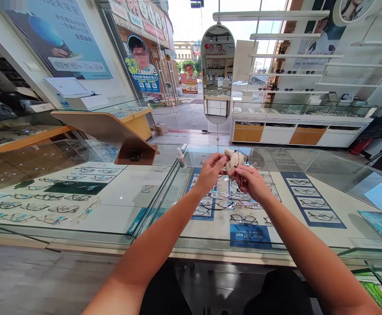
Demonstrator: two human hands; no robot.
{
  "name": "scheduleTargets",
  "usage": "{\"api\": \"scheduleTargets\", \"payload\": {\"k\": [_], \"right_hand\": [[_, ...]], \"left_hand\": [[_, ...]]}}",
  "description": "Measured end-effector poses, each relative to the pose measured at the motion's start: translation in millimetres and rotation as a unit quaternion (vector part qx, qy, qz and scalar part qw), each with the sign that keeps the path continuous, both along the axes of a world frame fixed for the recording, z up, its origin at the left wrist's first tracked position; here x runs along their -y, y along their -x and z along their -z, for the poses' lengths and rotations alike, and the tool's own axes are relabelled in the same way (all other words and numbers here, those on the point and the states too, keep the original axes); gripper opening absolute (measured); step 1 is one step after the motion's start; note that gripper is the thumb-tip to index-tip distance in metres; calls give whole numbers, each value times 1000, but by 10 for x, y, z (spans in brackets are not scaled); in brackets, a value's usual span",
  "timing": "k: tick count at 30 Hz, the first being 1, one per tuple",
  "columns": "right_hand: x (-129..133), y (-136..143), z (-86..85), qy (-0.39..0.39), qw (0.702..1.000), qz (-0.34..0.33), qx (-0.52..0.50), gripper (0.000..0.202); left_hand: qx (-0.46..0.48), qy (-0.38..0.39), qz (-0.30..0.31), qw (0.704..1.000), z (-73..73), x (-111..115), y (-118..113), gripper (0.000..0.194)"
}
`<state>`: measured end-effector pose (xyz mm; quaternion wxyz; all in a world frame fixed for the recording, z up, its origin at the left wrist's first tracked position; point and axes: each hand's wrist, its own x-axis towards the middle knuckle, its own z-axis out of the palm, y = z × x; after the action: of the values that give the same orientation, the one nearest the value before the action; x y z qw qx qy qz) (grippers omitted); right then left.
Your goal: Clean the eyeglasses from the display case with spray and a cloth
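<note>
Above the glass counter I hold dark-framed eyeglasses (246, 154) together with a crumpled beige cloth (234, 161). My left hand (213, 169) is closed at the cloth's left side, thumb and fingers pinching it. My right hand (250, 180) is closed on the eyeglasses at the right, its fingertips against the cloth. The cloth covers part of the frame, so the lenses do not show clearly. Another pair of glasses (217, 204) lies below my hands, and a black-framed pair (243, 219) is nearer to me.
A small white spray bottle (181, 158) stands on the glass counter (197, 245) left of my hands. Blue display cards (312, 199) with glasses lie at the right, and several more frames (35, 206) at the left. A brown tilted panel (112, 129) and an oval mirror (218, 72) rise beyond.
</note>
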<state>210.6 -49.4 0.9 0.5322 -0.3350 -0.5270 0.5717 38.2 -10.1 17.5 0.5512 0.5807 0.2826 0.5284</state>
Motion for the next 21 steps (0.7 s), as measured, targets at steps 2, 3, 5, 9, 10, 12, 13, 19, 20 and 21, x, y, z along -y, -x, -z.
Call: {"api": "scheduleTargets", "payload": {"k": [2,3,5,9,10,12,13,19,20,21], "right_hand": [[2,5,8,-1,1000,-12,-1,31],[3,5,12,-2,1000,-18,-3,31],[6,5,17,-4,1000,-26,-6,31],[19,3,11,-8,999,-34,-7,32],[22,3,7,-9,999,-35,-5,32],[25,3,2,-10,999,-37,0,32],[26,4,0,-9,999,-38,2,32],[23,3,-3,-7,999,-43,5,32],[23,1,-7,-5,999,-42,4,32],[24,-1,-13,-3,999,-39,2,32]], "left_hand": [[11,9,4,1000,13,-2,-6,45],[20,15,10,1000,25,-7,-10,47],[44,35,24,998,56,-23,-17,50],[84,105,75,988,109,-74,-5,53],[83,124,92,985,116,-87,3,54],[73,151,124,978,123,-108,21,56],[66,157,141,975,125,-115,27,56],[51,150,206,966,162,-135,20,51],[56,148,211,965,173,-144,16,52],[64,146,216,963,183,-152,13,53]]}}
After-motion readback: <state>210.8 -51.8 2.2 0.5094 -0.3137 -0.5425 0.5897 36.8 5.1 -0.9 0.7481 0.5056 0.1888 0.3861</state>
